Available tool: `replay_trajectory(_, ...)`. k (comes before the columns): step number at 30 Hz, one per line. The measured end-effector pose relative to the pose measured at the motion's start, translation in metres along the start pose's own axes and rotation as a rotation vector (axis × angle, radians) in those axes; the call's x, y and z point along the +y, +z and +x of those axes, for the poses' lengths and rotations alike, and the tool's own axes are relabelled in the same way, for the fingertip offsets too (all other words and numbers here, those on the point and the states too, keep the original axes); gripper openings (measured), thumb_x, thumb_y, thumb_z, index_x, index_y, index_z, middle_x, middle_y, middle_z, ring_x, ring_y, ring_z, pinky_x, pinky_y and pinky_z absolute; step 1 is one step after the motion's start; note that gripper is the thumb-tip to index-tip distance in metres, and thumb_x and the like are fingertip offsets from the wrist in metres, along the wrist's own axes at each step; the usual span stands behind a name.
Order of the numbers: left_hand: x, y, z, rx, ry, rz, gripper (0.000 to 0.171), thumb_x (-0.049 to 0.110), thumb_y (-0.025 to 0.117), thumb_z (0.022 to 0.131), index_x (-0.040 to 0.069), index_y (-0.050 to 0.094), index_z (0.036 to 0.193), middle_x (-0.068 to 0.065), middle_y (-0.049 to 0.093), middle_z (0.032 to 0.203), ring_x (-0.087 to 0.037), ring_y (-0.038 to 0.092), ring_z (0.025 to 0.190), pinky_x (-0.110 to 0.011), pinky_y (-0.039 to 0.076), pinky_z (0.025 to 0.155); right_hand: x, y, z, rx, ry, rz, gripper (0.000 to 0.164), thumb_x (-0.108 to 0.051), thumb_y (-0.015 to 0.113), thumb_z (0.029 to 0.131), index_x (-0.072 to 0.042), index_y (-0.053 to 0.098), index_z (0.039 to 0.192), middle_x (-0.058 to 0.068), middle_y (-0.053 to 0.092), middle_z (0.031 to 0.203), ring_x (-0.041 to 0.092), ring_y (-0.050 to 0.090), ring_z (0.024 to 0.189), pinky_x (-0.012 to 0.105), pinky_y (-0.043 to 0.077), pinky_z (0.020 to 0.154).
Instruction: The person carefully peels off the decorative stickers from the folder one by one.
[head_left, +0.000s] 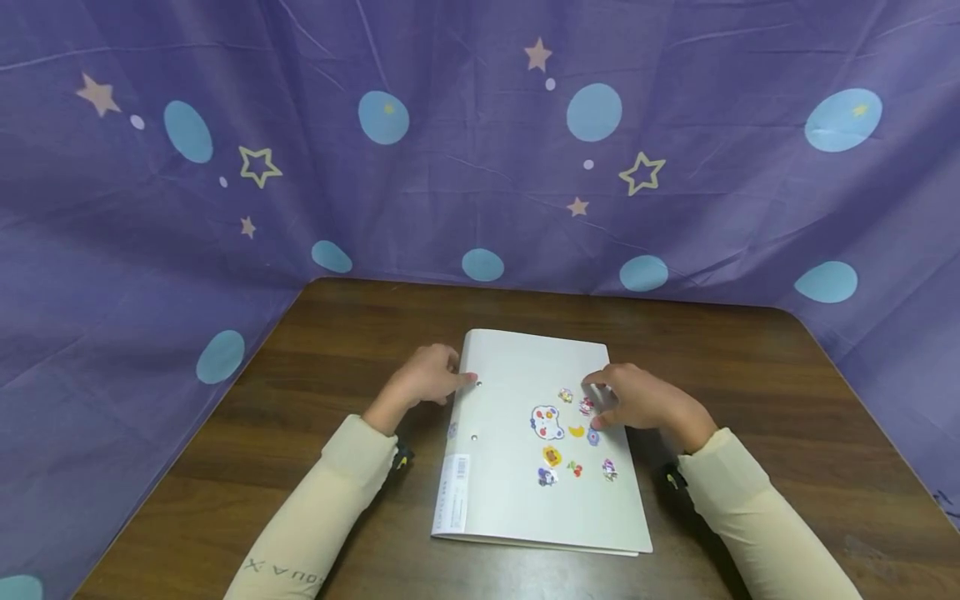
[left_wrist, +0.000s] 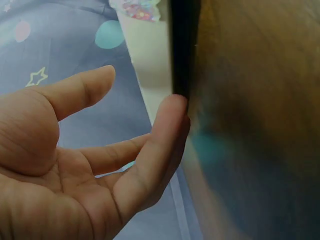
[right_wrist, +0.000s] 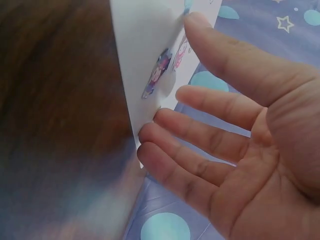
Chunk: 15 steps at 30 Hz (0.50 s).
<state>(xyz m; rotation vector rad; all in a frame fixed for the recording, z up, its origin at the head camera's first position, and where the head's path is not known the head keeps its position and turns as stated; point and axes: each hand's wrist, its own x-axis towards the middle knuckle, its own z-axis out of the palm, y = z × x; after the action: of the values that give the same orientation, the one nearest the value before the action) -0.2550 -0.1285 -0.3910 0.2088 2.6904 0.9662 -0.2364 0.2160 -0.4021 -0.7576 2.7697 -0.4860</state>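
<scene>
A white ring binder (head_left: 510, 500) lies closed on the table, its spine toward the left. Several small stickers, among them a bear face (head_left: 547, 422), dot the right half of its cover, and a barcode label (head_left: 453, 493) sits low by the spine. My left hand (head_left: 429, 375) is at the upper spine, thumb spread from the fingers; in the left wrist view its fingertips (left_wrist: 172, 107) meet the spine's edge. At the right edge, my right hand (head_left: 641, 398) has its thumb over the stickers. Its loosely extended fingers (right_wrist: 200, 127) lie along that edge in the right wrist view.
The brown wooden table (head_left: 757, 392) extends around the binder on all sides. Behind it and at both sides hangs a purple curtain (head_left: 480, 183) printed with stars and blue ovals. Light sleeves (head_left: 352, 475) cover both forearms.
</scene>
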Motion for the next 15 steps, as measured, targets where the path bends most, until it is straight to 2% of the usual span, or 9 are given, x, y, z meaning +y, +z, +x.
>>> replay_trajectory(2,0.0002,0.0011,-0.0008,-0.016,-0.014,-0.016,0.049,0.028,0.075,0.095,-0.008,0.062,0.127,-0.014,0.064,0.086,-0.023,0.070,0.065,-0.035,0.058,0.063,-0.0006,0.0014,0.0002,-0.004,0.009,-0.002,0.061,-0.025,0.091,0.079,-0.004,0.067,0.131,0.010,0.067,0.116,0.022,0.057,0.094,0.037,0.050,0.079)
replay_trajectory(9,0.0021,0.0036,-0.0015,-0.062,-0.054,-0.087,0.058,0.020,0.077,0.093,-0.011,0.054,0.137,-0.020,0.065,0.104,-0.024,0.072,0.069,-0.035,0.062,0.065,-0.0061,0.0046,0.0003,-0.006,0.024,-0.027,0.056,-0.024,0.091,0.078,-0.005,0.070,0.126,0.008,0.066,0.113,0.021,0.058,0.093,0.040,0.053,0.081)
replay_trajectory(15,0.0015,0.0042,0.0003,-0.081,-0.051,-0.119,0.060,0.016,0.078,0.092,-0.012,0.052,0.139,-0.019,0.063,0.100,-0.025,0.071,0.070,-0.034,0.062,0.062,-0.0081,0.0059,0.0009,-0.013,0.044,-0.063,0.056,-0.026,0.091,0.078,-0.006,0.070,0.127,0.009,0.066,0.118,0.023,0.061,0.100,0.046,0.055,0.089)
